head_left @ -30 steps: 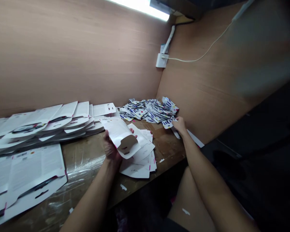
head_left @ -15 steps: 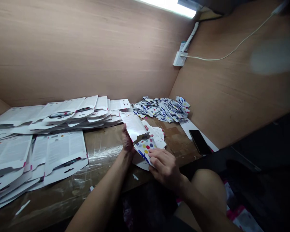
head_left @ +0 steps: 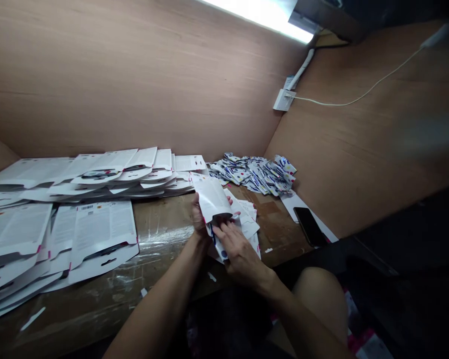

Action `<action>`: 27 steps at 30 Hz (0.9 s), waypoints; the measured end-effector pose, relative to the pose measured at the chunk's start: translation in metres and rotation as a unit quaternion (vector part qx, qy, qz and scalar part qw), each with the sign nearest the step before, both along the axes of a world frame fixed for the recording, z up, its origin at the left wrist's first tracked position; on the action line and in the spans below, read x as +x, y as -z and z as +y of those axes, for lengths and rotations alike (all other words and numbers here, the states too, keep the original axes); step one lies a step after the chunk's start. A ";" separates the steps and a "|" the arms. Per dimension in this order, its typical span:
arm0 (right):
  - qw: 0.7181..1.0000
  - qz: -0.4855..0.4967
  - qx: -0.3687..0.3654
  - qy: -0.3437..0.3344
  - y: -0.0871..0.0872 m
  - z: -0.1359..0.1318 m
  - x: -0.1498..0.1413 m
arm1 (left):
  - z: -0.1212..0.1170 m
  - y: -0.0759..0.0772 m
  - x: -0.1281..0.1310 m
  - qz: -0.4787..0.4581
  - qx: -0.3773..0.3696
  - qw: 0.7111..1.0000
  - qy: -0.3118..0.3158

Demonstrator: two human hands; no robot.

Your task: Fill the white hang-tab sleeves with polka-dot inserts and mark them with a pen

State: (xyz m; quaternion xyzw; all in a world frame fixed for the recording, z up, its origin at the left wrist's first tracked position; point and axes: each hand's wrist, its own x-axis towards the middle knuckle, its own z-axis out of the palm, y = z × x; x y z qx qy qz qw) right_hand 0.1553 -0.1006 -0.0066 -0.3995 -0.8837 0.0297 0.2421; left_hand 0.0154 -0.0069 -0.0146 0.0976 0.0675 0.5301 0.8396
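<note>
White sleeve (head_left: 209,198) sits gripped in my left hand (head_left: 199,218); my right hand (head_left: 240,257) pinches a dotted card (head_left: 217,248) partway in, which needs pushing further.

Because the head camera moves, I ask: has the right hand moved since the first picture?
Yes. The right hand has moved from beside the pile of printed pieces, toward the person, onto the white card in the left hand.

left hand (head_left: 199,218) curled upright, right hand (head_left: 241,255) reaching in close beside it, fingers spread downward.
</note>
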 end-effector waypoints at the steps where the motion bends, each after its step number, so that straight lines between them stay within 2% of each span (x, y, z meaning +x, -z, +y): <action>1: 1.000 -0.002 -0.014 0.003 0.000 0.005 -0.001 | -0.001 0.000 0.003 0.001 -0.008 1.000 0.003; 4: 0.999 -0.014 -0.031 0.026 -0.002 0.019 -0.007 | -0.004 0.002 0.010 0.004 -0.015 1.000 -0.004; 8: 0.995 0.017 0.050 0.090 0.004 0.012 -0.020 | -0.002 0.005 0.006 -0.011 -0.009 0.999 -0.037; 11: 0.987 0.036 0.089 0.129 0.010 0.004 -0.023 | 0.000 0.008 0.002 -0.015 -0.018 0.999 -0.034; 16: 0.992 -0.009 0.038 0.120 0.005 0.014 -0.020 | -0.002 0.006 0.008 0.002 -0.033 0.999 0.003; 20: 0.985 0.043 0.079 0.146 0.008 -0.007 -0.028 | -0.001 0.005 0.006 -0.014 -0.028 0.999 -0.023; 23: 0.987 0.058 0.066 0.131 0.017 -0.015 -0.032 | -0.001 0.007 0.010 -0.021 -0.037 0.999 -0.021; 25: 0.992 0.040 0.021 0.122 0.017 -0.002 -0.028 | -0.001 0.010 0.017 -0.011 -0.034 0.999 -0.006; 27: 0.992 0.037 -0.022 0.121 0.010 0.020 -0.021 | 0.000 0.012 0.022 0.010 -0.018 1.000 -0.014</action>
